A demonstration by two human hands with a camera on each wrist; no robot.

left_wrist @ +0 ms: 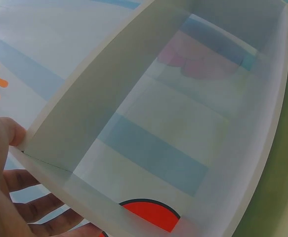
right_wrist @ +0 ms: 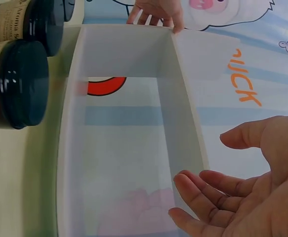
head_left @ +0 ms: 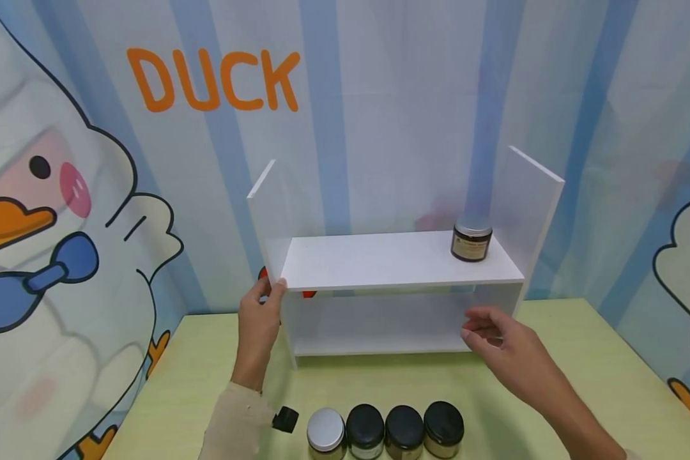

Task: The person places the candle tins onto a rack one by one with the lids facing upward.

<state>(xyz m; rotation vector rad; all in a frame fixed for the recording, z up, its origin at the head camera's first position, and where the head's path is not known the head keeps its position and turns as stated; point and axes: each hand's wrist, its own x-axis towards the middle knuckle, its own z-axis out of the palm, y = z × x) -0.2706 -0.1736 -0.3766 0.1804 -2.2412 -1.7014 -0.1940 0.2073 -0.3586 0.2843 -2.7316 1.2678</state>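
Thumb and fingers of the left hand [head_left: 259, 319] clamp the left panel of the white two-tier shelf [head_left: 374, 260]; the right hand [head_left: 503, 348], fingers loosely curved, thumb apart, hovers seemingly just before its right side. One silver-lidded jar [head_left: 471, 248] tops it; four jars [head_left: 372, 429] stand in front.

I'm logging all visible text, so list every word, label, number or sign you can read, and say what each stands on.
"DUCK": orange letters on the striped backdrop; only partly shown in the wrist views.
Label on the jar atop the white shelf: too small to read.
Labels on the front jars: too blurred to read, even in the right wrist view.
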